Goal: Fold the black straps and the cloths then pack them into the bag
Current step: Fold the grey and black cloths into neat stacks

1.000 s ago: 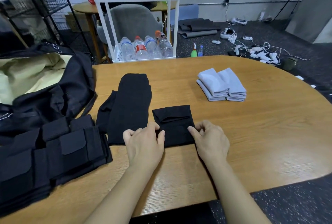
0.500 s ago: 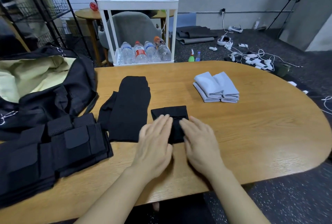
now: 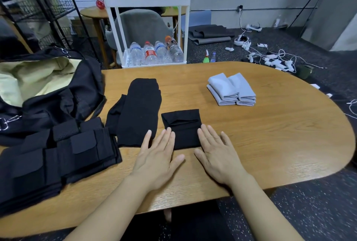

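Centre frame: folded black cloth (image 3: 181, 128) between flat, empty left hand (image 3: 157, 155) and right hand (image 3: 218, 155); open bag (image 3: 58, 93) far left, left hand nearer.

Two bare forearms visible, no sleeves up to frame edge. Left hand (image 3: 156, 160) and right hand (image 3: 219, 157) without gloves, rings, watch or bracelet. Fingernails short, unpainted. Below table edge, dark clothing on lap, details not clear.
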The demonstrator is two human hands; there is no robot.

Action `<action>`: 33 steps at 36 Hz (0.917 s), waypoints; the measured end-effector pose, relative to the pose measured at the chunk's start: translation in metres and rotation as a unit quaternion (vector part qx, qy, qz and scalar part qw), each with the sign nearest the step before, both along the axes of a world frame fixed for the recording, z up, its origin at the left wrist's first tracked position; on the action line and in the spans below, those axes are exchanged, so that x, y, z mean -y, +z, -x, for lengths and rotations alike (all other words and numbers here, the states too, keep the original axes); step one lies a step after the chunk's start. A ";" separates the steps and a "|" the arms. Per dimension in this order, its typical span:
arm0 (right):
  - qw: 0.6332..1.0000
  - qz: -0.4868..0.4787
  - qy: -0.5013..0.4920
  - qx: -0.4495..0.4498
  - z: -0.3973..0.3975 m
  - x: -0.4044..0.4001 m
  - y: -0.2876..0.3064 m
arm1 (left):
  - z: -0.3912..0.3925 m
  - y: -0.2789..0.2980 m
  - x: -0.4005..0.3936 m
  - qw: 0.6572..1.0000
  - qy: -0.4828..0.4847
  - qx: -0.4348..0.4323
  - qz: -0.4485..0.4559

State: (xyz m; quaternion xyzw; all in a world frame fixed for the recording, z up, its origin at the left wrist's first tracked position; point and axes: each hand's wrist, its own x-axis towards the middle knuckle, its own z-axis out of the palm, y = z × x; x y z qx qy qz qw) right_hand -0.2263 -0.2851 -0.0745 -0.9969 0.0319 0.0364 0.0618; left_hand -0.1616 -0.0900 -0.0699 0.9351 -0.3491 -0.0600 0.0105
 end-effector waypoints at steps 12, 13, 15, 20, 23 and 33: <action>0.993 0.003 0.078 0.093 -0.012 -0.006 0.027 | -0.029 0.010 0.001 0.972 -0.112 0.151 0.142; 0.992 0.012 0.091 0.088 -0.016 -0.006 0.027 | -0.032 0.013 0.005 0.972 -0.113 0.157 0.132; 0.991 0.024 0.105 0.078 -0.021 -0.006 0.026 | -0.035 0.018 0.011 0.976 -0.104 0.167 0.093; 0.985 0.056 0.128 0.102 -0.033 -0.003 0.021 | -0.041 0.018 0.015 0.972 -0.072 0.160 0.157; 0.984 0.062 0.128 0.103 -0.038 -0.001 0.020 | -0.040 0.019 0.012 0.963 -0.068 0.128 0.229; 0.990 -0.022 0.111 0.090 -0.041 0.002 0.014 | -0.042 0.021 0.006 0.989 -0.108 -0.025 0.097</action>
